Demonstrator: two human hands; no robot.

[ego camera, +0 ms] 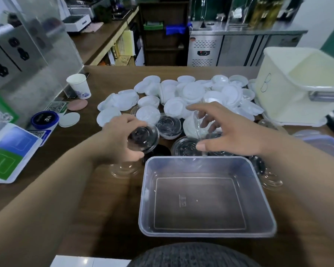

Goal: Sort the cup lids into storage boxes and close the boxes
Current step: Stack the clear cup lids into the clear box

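Brown wood counter (pixel 108 199) carries a clear storage box (pixel 143 199) nearest the person, a heap of white lids (pixel 181 93) beyond it and a paper cup (pixel 79 85) far left; a steel fridge cabinet (pixel 229 49) stands across the room. The left hand (pixel 120 135) curls round a clear lid (pixel 143 139) and the right hand (pixel 228 133) pinches an edge-on clear lid (pixel 198 128) between thumb and fingers, both just behind the box. A cream bin (pixel 289 89) runs off the right edge, and other clear lids beneath the arms are blurred.

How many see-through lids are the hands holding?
2: the first lid in the left hand, the second lid, tipped on edge, in the right hand. More may be stacked under the first.
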